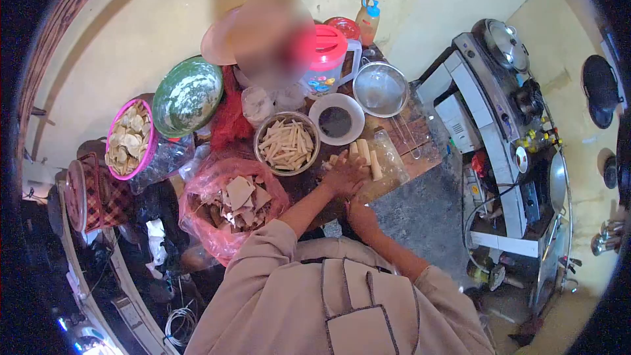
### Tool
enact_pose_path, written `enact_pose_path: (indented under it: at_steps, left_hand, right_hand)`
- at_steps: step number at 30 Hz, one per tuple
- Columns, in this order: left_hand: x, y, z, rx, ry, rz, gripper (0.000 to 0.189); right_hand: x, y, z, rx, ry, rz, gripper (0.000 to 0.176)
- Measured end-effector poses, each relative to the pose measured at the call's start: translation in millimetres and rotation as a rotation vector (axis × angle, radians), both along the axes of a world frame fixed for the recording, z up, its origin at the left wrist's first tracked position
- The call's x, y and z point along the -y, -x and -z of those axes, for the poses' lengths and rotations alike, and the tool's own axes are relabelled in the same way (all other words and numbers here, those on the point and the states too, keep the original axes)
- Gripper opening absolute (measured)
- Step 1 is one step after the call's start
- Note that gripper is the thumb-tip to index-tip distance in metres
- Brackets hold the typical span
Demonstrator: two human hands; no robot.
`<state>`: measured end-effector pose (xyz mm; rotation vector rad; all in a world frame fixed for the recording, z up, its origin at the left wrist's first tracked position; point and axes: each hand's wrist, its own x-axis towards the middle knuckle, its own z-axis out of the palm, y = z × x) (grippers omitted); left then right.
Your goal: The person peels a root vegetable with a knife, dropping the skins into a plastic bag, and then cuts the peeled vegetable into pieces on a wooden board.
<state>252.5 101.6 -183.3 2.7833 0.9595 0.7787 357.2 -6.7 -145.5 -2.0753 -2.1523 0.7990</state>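
My left hand (pixel 347 176) lies palm down with its fingers apart over the front of a wooden board. Just beyond its fingertips are several thick, pale, peeled sticks (pixel 363 152), with smaller pale pieces beside the hand. My right hand (pixel 359 215) is closer to my body, at the table's front edge; it looks closed, and whatever it holds is hidden. A metal bowl (pixel 286 169) full of thin, pale cut strips stands left of the board. Left of my forearm, a pink plastic bag (pixel 197 205) gapes around broken, flat, pale pieces.
Behind the board stand a white bowl with dark contents (pixel 356 110), a strainer (pixel 380 89) and a pink-lidded container (pixel 328 49). A green basin (pixel 187 95) and a pink basket of slices (pixel 150 133) are at left. A stove (pixel 483 69) stands right.
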Motion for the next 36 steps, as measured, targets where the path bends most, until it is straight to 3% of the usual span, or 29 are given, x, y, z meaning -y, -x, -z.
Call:
enact_pose_path:
  at_steps: [7,10,13,16,19,25,28,36]
  left_hand:
    - [0.6,-0.4,0.0,-0.229,0.059,-0.038,0.042]
    - [5.7,5.1,-0.6,0.01,-0.013,0.02,0.04]
    - [-1.2,4.7,-8.8,0.063,0.008,0.034,0.032]
    - [0.4,8.8,-22.3,0.289,0.312,-0.207,0.028]
    - [39.1,23.9,-56.5,0.715,0.602,-0.429,0.027]
    - [81.9,40.0,-44.5,0.203,0.456,-0.675,0.049]
    - [85.3,36.7,-43.7,0.066,0.48,-0.763,0.06]
    - [85.3,47.6,-26.0,0.08,0.387,-0.78,0.056]
  right_hand:
    - [10.3,-4.8,26.8,0.012,-0.107,-0.07,0.033]
    - [8.1,-1.7,21.7,-0.02,-0.033,-0.036,0.035]
    - [-0.1,-2.9,3.5,-0.102,0.005,-0.001,0.036]
    - [-7.1,-17.5,7.9,-0.213,-0.088,-0.037,0.033]
    - [4.6,-31.5,16.0,-0.235,-0.106,-0.048,0.03]
    - [19.6,-37.5,-6.1,-0.114,-0.067,0.014,0.031]
    - [19.8,-31.5,-11.4,-0.07,-0.065,0.023,0.03]
    - [19.5,2.3,-10.7,-0.13,-0.135,0.069,0.027]
